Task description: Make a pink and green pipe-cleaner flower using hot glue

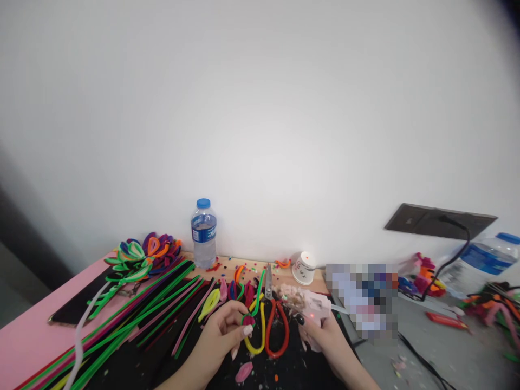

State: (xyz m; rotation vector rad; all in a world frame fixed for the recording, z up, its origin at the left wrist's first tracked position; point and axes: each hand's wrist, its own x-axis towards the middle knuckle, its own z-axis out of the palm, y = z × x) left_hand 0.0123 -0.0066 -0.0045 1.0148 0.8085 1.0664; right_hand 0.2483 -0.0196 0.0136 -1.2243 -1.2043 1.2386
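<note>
My left hand (pixel 229 327) pinches a small dark-red fuzzy piece (pixel 248 320) with a green pipe-cleaner stem (pixel 258 292) rising from it. A pale pink glue gun (pixel 319 306) is in my right hand (pixel 325 336); its nozzle end faces left, and a glue stick (pixel 339 309) pokes out at the back. Between my hands lie scissors (pixel 268 287), blades pointing at the wall, with one yellow and one red handle loop. A pink fuzzy oval (pixel 244 372) rests on the black mat (pixel 219 374). Yellow fuzzy loops (pixel 209 304) are just beyond my left hand.
Many long pipe cleaners (pixel 134 330) spread at the left beside a bunch of fuzzy flowers (pixel 138 254). A water bottle (pixel 203 233) and a paper cup (pixel 304 267) stand near the wall. A black cable (pixel 450 260) runs from the wall socket (pixel 422 219) at the right.
</note>
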